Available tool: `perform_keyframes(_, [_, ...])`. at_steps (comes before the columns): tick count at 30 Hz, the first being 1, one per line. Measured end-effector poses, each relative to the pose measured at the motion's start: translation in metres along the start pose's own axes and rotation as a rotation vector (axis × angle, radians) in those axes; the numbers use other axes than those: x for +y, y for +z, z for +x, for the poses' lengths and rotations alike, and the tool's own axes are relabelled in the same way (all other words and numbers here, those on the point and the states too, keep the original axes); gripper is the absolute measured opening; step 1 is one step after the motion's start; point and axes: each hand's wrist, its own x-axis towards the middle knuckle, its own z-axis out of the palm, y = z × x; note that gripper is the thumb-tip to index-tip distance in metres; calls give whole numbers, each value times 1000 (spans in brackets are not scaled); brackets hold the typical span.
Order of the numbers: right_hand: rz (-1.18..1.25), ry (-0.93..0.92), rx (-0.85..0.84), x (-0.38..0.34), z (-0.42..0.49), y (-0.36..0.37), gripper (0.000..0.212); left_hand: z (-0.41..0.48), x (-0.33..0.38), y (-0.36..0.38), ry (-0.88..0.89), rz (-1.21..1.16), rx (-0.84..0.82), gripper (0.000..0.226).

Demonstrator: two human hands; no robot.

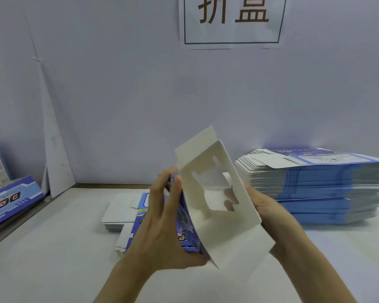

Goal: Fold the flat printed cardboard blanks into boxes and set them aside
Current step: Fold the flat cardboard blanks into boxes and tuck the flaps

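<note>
Two bare forearms reach in from the bottom edge and meet over a white table (pixel 53 248), holding one cardboard blank (pixel 219 215) up off it, partly opened with its white inner side toward the camera. One panel has a shaped cut-out window. My left hand (pixel 162 219) grips the blue printed panel, fingers running up its face. My right hand (pixel 269 206) is behind the white panel, fingertips showing through the window; whether it clasps the card or only props it, I cannot tell. Beneath the hands lies a small stack of flat blanks (pixel 118 217), a tall stack (pixel 326 189) sits to the right, and folded boxes (pixel 9 200) stand at far left. A paper sign (pixel 232 38) hangs on the wall.
</note>
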Motion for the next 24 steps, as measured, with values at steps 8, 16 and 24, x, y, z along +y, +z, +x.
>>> perform_keyframes(8, [-270, -826, 362, -15, -17, -14, 22, 11, -3, -19, -157, 37, -164, 129])
perform_keyframes(16, [-578, -1136, 408, -3, -11, -18, 30, 12, 6, -24, -196, -22, -243, 122])
perform_keyframes(24, [-25, -613, 62, -18, -18, -12, 30, 12, 3, -25, -128, 160, -235, 116])
